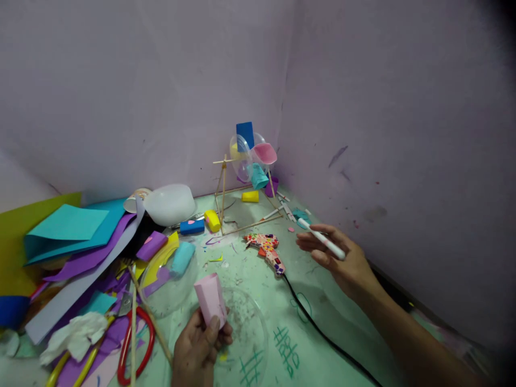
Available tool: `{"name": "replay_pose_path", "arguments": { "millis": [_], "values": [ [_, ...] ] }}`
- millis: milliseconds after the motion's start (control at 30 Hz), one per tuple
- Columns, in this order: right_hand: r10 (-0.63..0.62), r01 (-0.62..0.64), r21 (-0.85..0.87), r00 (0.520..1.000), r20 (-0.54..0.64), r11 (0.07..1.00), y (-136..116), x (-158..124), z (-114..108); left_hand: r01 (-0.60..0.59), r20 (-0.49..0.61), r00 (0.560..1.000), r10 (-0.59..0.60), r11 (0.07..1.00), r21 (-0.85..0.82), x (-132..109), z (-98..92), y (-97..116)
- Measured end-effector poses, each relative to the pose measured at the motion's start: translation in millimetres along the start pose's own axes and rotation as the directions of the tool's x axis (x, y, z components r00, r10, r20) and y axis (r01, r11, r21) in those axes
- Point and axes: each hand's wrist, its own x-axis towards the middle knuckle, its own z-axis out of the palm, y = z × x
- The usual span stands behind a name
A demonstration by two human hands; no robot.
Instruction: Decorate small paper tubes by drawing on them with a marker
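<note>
Grip: your left hand (201, 346) closes round pink paper roll (210, 303) at 6 o'clock, thumb on its lower end | right hand (342, 263) at 3 o'clock pinches white pen (322, 240), glue gun (266, 248) at its 9 o'clock | handling: roll looks light, thin, crushable; hold gently near base.

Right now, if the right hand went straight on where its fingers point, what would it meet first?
Likely the patterned glue gun: the right hand, holding a white pen, points its fingers left at it, nothing between. Height is unclear, so it might pass above.
</note>
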Motion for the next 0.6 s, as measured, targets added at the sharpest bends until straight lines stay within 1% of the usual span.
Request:
{"name": "replay_pose_path", "arguments": {
  "millis": [67, 100, 167, 200, 233, 267, 333, 367, 400, 467, 600],
  "values": [
    [-0.061, 0.054, -0.064, 0.992, -0.11, 0.996, 3.1, -11.0, -6.4, -0.002, -0.006, 1.0, 0.002, 1.0, 0.01, 0.1, 0.3, -0.6],
    [-0.088, 0.077, -0.083, 0.987, -0.135, 0.994, 4.9, -16.5, -9.0, -0.003, -0.008, 1.0, 0.004, 1.0, 0.015, 0.2, 0.2, -1.1],
    [-0.117, 0.095, -0.159, 0.984, -0.133, 0.983, 8.8, -25.2, -12.3, -0.013, -0.002, 1.0, 0.013, 1.0, 0.029, 0.4, -0.4, -2.3],
    [-0.13, 0.101, -0.237, 0.985, -0.11, 0.966, 10.7, -27.8, -12.6, -0.018, 0.003, 1.0, 0.018, 0.999, 0.035, 0.4, -0.8, -2.8],
    [-0.14, 0.106, -0.348, 0.987, -0.074, 0.931, 12.5, -29.1, -12.0, -0.022, 0.008, 1.0, 0.022, 0.999, 0.041, 0.5, -1.2, -3.3],
    [-0.143, 0.112, -0.477, 0.989, -0.029, 0.872, 14.3, -29.1, -10.3, -0.024, 0.013, 1.0, 0.023, 0.999, 0.048, 0.5, -1.6, -3.5],
    [-0.102, 0.108, -0.722, 0.993, 0.053, 0.683, 17.8, -26.1, -3.7, -0.018, 0.021, 1.0, 0.017, 0.998, 0.057, 0.3, -2.3, -3.4],
    [-0.06, 0.1, -0.804, 0.995, 0.08, 0.586, 19.8, -23.8, 0.8, -0.014, 0.025, 1.0, 0.013, 0.998, 0.062, 0.0, -2.4, -3.2],
    [-0.015, 0.09, -0.857, 0.995, 0.096, 0.507, 22.3, -21.4, 5.6, -0.013, 0.029, 1.0, 0.011, 0.998, 0.068, -0.4, -2.5, -2.8],
    [0.044, 0.103, -0.91, 0.99, 0.132, 0.402, 28.2, -16.8, 14.8, -0.017, 0.027, 1.0, 0.015, 0.997, 0.076, -1.2, -2.5, -1.9],
    [0.127, 0.118, -0.955, 0.979, 0.157, 0.274, 39.9, -9.4, 26.8, -0.007, 0.011, 1.0, 0.006, 0.997, 0.075, -2.1, -2.1, -1.0]
  ]
}}
